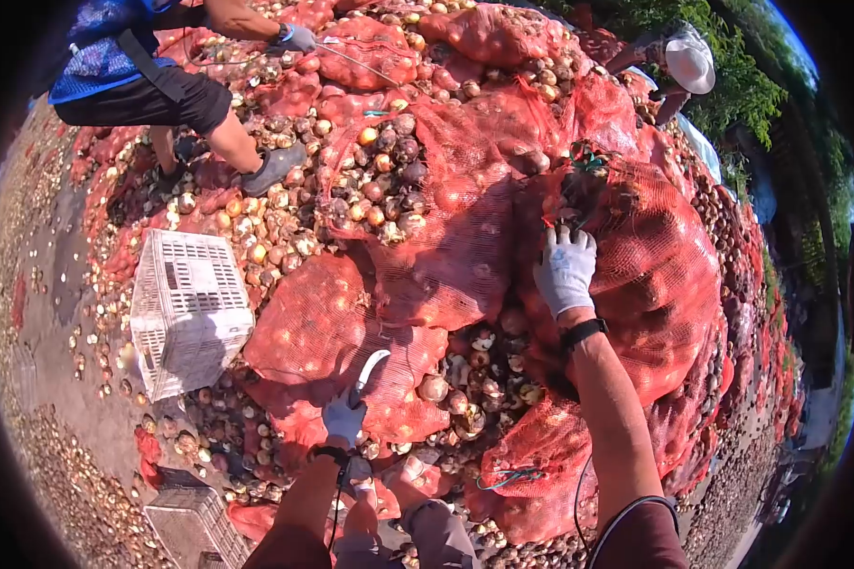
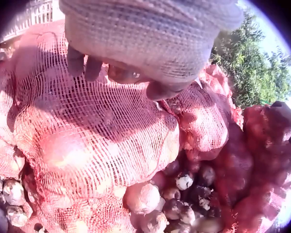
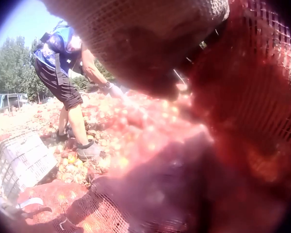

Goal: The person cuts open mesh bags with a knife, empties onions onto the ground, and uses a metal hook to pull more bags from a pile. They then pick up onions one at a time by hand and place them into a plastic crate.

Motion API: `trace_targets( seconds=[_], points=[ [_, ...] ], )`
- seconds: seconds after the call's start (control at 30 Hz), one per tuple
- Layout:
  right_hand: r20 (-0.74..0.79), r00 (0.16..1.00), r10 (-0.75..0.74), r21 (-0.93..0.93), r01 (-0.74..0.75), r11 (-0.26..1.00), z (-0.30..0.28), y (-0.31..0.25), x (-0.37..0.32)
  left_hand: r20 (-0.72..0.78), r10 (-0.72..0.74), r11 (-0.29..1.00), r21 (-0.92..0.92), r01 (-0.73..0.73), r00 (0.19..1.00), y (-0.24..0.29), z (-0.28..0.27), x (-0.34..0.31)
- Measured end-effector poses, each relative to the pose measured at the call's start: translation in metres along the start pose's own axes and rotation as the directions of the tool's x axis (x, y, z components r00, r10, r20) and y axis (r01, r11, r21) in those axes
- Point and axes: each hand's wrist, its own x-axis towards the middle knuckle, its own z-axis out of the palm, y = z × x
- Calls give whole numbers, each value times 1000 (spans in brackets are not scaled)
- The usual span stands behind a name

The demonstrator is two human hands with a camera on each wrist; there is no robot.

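My left hand (image 1: 343,419), in a pale work glove, grips a small sickle (image 1: 371,370) with a curved, bright blade pointing up and away. It is over a red mesh sack of onions (image 1: 308,318). In the left wrist view, the gloved left hand (image 2: 140,43) has its fingers curled under, and the sickle is hidden. My right hand (image 1: 566,270), also gloved, grips the mesh near the top of a large, bulging red sack (image 1: 659,275). Green twine (image 1: 588,159) shows just beyond its fingers. In the right wrist view the glove (image 3: 150,43) is dark and blurred.
A white plastic crate (image 1: 190,318) lies tilted at left, with another crate (image 1: 194,526) below it. Loose onions (image 1: 474,389) fill gaps between sacks. One person in black shorts (image 1: 152,95) holds a thin rod upper left; another person in a pale hat (image 1: 690,64) bends upper right.
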Motion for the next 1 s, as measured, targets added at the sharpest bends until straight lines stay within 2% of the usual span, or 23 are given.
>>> trace_targets(
  seconds=[0.07,0.1,0.13,0.2,0.23,0.27,0.33,0.37,0.4,0.43,0.47,0.53,0.57,0.6,0.63,0.67,0.73,0.77,0.8,0.87,0.93,0.97,1.0],
  points=[
    [-118,993,-16,56,23,998,5,3,10,109,28,999,-26,-26,994,-16,-6,-36],
    [-82,997,1,56,4,998,8,4,16,150,17,998,63,-27,989,-43,12,-49],
    [-38,999,16,52,-14,999,11,4,20,5,13,997,70,-14,1000,-66,27,-70],
    [-123,992,-3,-17,1,1000,18,2,24,169,-96,992,103,80,981,-83,18,-97],
    [-141,990,5,-27,-9,1000,21,0,28,-1,62,992,107,-62,998,-97,23,-112],
    [-92,995,34,-43,-38,998,21,-1,30,154,-54,998,-12,57,987,-119,26,-122],
    [-24,999,27,-83,-29,996,23,-3,31,96,-75,997,5,75,993,-170,50,-145],
    [-90,996,-4,-113,-6,994,30,-2,33,216,-166,985,-7,172,962,-153,31,-147],
    [-66,998,-10,-119,2,993,32,-1,37,322,-253,963,-10,270,913,-133,12,-149],
    [-79,997,6,-163,-18,986,38,-2,40,329,-257,958,-40,285,909,-170,33,-156],
    [-160,985,61,-106,-78,991,73,6,49,359,-314,935,-42,351,879,-188,41,-160],
    [-57,998,9,-135,-16,991,63,7,59,359,-255,960,-16,279,898,-194,44,-164],
    [-31,1000,-6,-158,1,987,61,8,62,336,-202,971,-54,233,920,-174,32,-164],
    [-7,1000,-20,-179,18,984,54,8,65,351,-255,958,-31,284,901,-165,30,-162],
    [-18,996,88,-89,-89,992,22,-10,52,403,-291,938,-60,343,868,-169,32,-162],
    [38,993,111,-150,-105,983,19,-13,52,449,-323,912,-88,401,833,-174,37,-161],
    [6,997,71,-137,-69,988,11,-12,39,507,-382,853,-127,505,773,-181,50,-159],
    [-10,996,84,-157,-85,984,13,-10,33,471,-306,878,-196,436,827,-179,54,-159],
    [-27,995,95,-176,-98,980,15,-10,27,527,-330,863,-168,477,783,-145,35,-152],
    [-88,990,109,-106,-118,987,5,-14,8,501,-264,886,-210,412,824,-146,43,-150],
    [-187,975,122,12,-122,992,1,-15,-5,535,-288,855,-229,464,794,-145,49,-148],
    [-20,999,47,-41,-47,998,7,-4,-11,538,-299,857,-213,470,788,-146,51,-147],
    [-34,999,39,-29,-40,999,12,-4,-19,540,-309,857,-198,476,783,-146,53,-149]
  ],
)
